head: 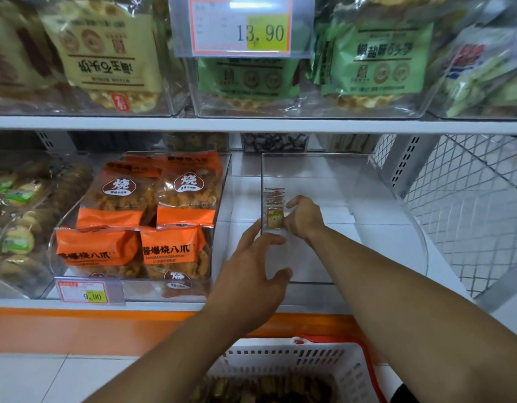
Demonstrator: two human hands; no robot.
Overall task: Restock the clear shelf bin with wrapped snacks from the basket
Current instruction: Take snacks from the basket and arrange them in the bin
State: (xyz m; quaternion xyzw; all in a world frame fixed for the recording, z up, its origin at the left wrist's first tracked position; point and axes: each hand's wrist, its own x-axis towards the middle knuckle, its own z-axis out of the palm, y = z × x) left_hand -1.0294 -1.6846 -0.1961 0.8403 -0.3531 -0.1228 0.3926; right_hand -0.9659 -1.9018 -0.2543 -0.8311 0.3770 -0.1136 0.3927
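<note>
To your left, the neighbouring bin [222,199] is packed with orange snack bags [175,248] standing face-out, which is the look you are after. Your left hand [251,274] comes next, fingers spread and relaxed against the outside of the clear shelf bin [338,257] at its near left corner, probably to steady the light bin while you load it. Just right of that, inside the bin, a short row of wrapped snacks [274,210] stands on edge against the left wall. Your right hand [305,218] is curled and pressing against the row's right side, seemingly keeping it upright; I cannot tell whether the fingers pinch a packet. Most of the bin is bare. Below, the basket [353,373] holds more stock.
</note>
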